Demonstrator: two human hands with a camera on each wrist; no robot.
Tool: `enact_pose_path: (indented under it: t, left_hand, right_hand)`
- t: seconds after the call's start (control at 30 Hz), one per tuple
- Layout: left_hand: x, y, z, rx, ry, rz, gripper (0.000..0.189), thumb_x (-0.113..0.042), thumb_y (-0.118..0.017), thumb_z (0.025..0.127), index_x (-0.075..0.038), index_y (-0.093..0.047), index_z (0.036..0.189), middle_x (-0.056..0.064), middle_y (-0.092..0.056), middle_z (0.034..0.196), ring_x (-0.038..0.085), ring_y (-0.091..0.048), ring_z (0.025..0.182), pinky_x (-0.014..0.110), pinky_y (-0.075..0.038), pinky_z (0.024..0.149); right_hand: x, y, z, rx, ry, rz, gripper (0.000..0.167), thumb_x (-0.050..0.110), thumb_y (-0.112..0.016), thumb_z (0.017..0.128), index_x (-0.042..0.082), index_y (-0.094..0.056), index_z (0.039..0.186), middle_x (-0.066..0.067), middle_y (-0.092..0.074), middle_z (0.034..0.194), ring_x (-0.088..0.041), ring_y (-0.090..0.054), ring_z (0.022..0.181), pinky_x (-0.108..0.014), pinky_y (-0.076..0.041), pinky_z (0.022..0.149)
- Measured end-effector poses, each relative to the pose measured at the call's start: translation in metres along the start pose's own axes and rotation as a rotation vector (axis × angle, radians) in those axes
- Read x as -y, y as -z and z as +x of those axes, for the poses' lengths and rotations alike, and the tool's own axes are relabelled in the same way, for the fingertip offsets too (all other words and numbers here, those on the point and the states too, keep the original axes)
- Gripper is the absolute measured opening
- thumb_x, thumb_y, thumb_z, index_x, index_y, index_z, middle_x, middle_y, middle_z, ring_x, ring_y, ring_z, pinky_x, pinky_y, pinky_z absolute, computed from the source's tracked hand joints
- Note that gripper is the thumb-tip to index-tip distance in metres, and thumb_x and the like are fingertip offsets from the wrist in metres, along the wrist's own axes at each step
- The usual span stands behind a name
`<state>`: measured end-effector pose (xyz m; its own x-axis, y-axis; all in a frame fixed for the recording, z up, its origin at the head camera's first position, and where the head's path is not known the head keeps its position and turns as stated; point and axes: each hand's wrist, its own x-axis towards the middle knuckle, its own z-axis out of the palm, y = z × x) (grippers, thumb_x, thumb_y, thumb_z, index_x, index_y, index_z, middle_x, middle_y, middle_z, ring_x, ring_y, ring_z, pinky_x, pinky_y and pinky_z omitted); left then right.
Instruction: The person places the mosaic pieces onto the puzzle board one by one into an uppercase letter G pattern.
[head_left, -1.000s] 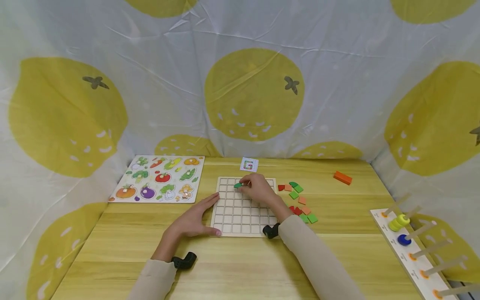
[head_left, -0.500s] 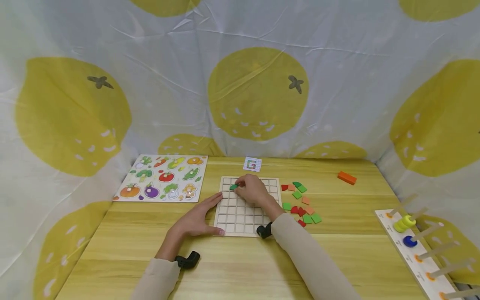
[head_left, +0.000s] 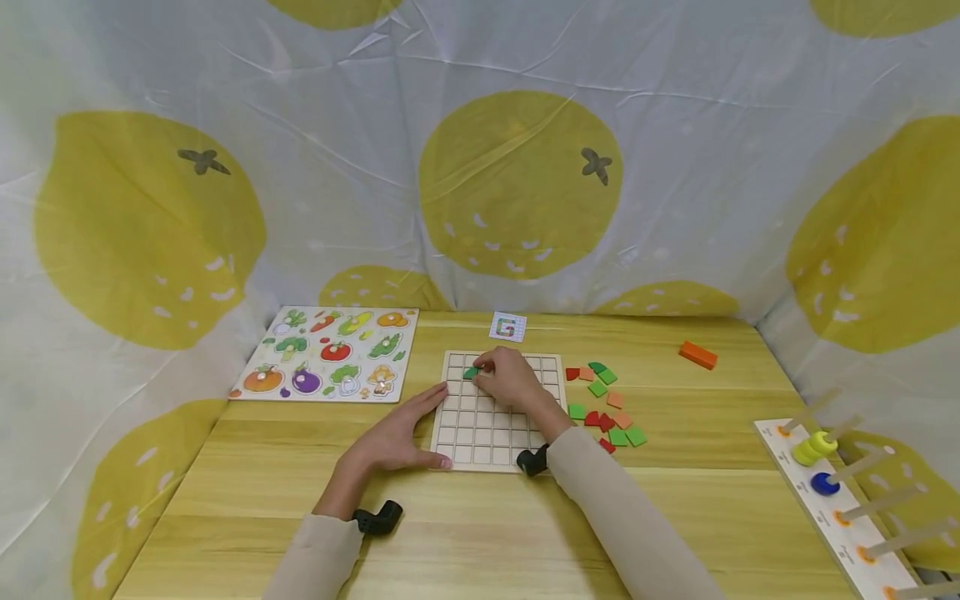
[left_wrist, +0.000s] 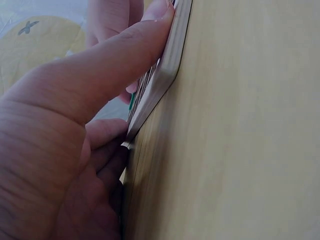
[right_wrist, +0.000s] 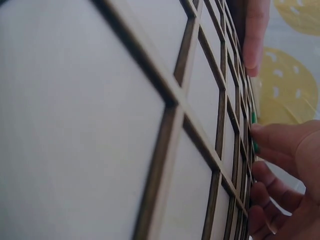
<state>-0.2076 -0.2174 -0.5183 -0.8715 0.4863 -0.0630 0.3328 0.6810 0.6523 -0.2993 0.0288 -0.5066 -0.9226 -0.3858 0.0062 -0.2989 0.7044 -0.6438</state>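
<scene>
A pale wooden grid board (head_left: 482,435) lies on the table in front of me. My left hand (head_left: 392,437) spans its left side, thumb at the near corner and fingertips against the left edge. In the left wrist view the thumb (left_wrist: 120,55) presses on the board's rim, with the other fingers lower along its side. My right hand (head_left: 512,382) reaches over the board and pinches a small dark green tile (head_left: 470,373) at the upper left cells. In the right wrist view the green tile (right_wrist: 254,118) shows only as a thin sliver by the fingertips.
Loose red, orange and green tiles (head_left: 597,389) lie right of the board. A pattern card (head_left: 508,327) sits behind it. At left is a vegetable puzzle (head_left: 322,354); at right, an orange block (head_left: 698,355) and a pegged ring stand (head_left: 810,508). Lemon-print cloth (head_left: 360,208) hangs behind.
My right hand with the green tile has moved left and slightly nearer over the board, then held about there. The left hand stays on the board's edge. The head view has drifted slightly.
</scene>
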Motion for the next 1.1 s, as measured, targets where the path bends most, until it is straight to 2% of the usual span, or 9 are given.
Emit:
enact_pose_path:
  t: [0.37,0.53,0.7,0.87,1.1]
  left_hand:
    - [-0.005,-0.005,0.001,0.013,0.000,-0.011,0.116,-0.060,-0.088,0.073,-0.020,-0.029,0.164,-0.003,-0.019,0.173,0.031,-0.021,0.159,0.058,-0.027,0.125]
    - [-0.004,-0.003,0.000,0.020,0.017,0.010,0.111,-0.061,-0.084,0.076,-0.022,-0.030,0.164,-0.005,-0.017,0.174,0.032,-0.020,0.159,0.060,-0.028,0.123]
    - [-0.004,-0.001,0.000,0.018,0.027,0.033,0.111,-0.063,-0.083,0.075,-0.024,-0.029,0.164,-0.007,-0.016,0.174,0.032,-0.020,0.159,0.061,-0.029,0.123]
    - [-0.005,-0.001,0.000,0.019,0.024,0.040,0.112,-0.063,-0.084,0.075,-0.023,-0.030,0.164,-0.005,-0.016,0.174,0.032,-0.019,0.159,0.061,-0.029,0.123]
    - [-0.010,0.000,0.000,0.023,0.029,0.028,0.113,-0.060,-0.085,0.074,-0.020,-0.030,0.164,-0.003,-0.017,0.174,0.033,-0.019,0.160,0.061,-0.029,0.123]
  right_hand:
    - [-0.007,0.004,-0.006,-0.001,0.012,0.043,0.033,0.025,-0.072,0.097,0.010,-0.074,0.126,-0.003,-0.067,0.108,-0.017,-0.058,0.093,-0.035,-0.052,0.085]
    - [-0.007,0.012,-0.011,-0.011,0.036,0.086,0.036,0.026,-0.071,0.097,0.008,-0.072,0.128,-0.004,-0.067,0.111,-0.018,-0.059,0.095,-0.036,-0.053,0.086]
    - [-0.011,0.024,-0.021,-0.024,0.048,0.107,0.032,0.026,-0.072,0.097,0.009,-0.074,0.125,-0.003,-0.068,0.109,-0.019,-0.059,0.093,-0.037,-0.053,0.083]
    - [-0.024,0.038,-0.034,-0.040,0.020,0.125,0.030,0.026,-0.074,0.096,0.010,-0.075,0.122,-0.003,-0.067,0.107,-0.019,-0.056,0.089,-0.036,-0.051,0.078]
    - [-0.054,0.063,-0.060,-0.075,0.003,0.091,0.033,0.028,-0.074,0.096,0.010,-0.074,0.123,-0.005,-0.068,0.106,-0.019,-0.056,0.086,-0.034,-0.050,0.075]
